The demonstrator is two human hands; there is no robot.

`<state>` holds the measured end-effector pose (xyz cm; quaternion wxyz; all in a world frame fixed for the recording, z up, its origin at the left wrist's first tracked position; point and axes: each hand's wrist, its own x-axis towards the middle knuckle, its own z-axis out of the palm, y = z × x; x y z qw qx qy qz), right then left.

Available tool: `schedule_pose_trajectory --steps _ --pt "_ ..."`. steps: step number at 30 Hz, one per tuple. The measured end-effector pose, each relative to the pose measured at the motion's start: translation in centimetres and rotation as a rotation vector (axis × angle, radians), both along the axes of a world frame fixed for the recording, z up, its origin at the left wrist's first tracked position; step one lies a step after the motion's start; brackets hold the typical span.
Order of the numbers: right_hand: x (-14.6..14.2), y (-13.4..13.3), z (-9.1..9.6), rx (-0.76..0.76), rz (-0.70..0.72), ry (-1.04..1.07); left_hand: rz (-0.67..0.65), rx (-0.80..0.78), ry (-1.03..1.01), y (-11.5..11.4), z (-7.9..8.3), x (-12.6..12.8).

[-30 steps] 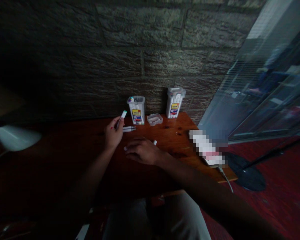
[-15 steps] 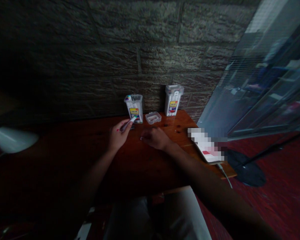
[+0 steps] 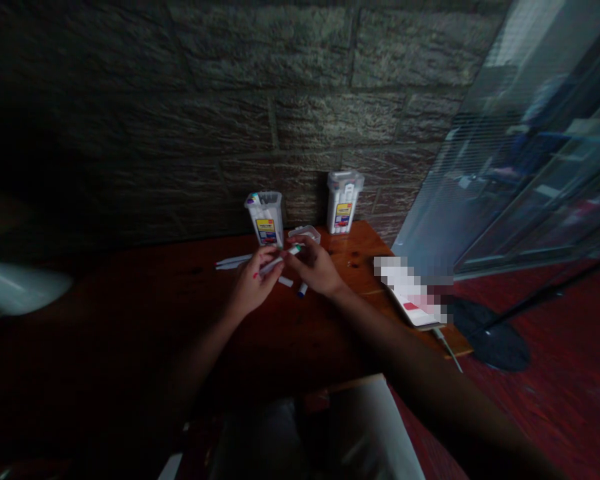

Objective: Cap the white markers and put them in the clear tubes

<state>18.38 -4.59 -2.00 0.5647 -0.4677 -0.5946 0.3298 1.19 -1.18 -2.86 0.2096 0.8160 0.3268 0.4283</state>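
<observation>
My left hand (image 3: 254,283) is closed around a white marker (image 3: 273,265) with a green end that points up to the right. The fingers of my right hand (image 3: 320,267) are curled round that green end, thumb below and forefinger above. Just under the hands, a small white piece (image 3: 286,282) and a short white piece with a dark blue end (image 3: 303,290), both like marker caps, lie on the wooden table (image 3: 280,347). Two more white markers (image 3: 233,262) lie side by side left of my left hand.
An open clear box of markers (image 3: 267,220) stands against the stone wall, its clear lid (image 3: 307,233) beside it. A second, closed marker box (image 3: 343,203) stands to the right. A tablet-like device (image 3: 415,300) with a cable (image 3: 449,350) lies near the right edge. A white lampshade-like object (image 3: 25,288) is at left.
My left hand has moved right with the marker. My right hand has risen from the tabletop to the marker's green end. The two cap-like pieces and the lying markers now show clearly.
</observation>
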Motion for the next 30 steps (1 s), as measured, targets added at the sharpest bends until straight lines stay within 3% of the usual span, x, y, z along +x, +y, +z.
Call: schedule_pose_trajectory --steps 3,10,20,27,30 --pt "0.2 0.6 -0.3 -0.003 0.015 0.130 -0.022 -0.003 -0.001 -0.1 0.1 0.1" --pt "2.2 1.8 -0.4 -0.008 -0.166 0.291 -0.024 -0.054 0.091 -0.1 0.1 -0.1" --pt "0.9 1.6 -1.0 -0.111 0.026 0.394 -0.139 -0.050 0.060 -0.8 0.0 0.2" --pt "2.0 1.6 0.4 -0.159 -0.121 0.556 -0.175 -0.078 0.066 -0.9 0.2 0.2" --pt "2.0 1.4 1.0 -0.205 -0.089 0.667 -0.173 -0.092 0.061 -1.0 0.5 0.1"
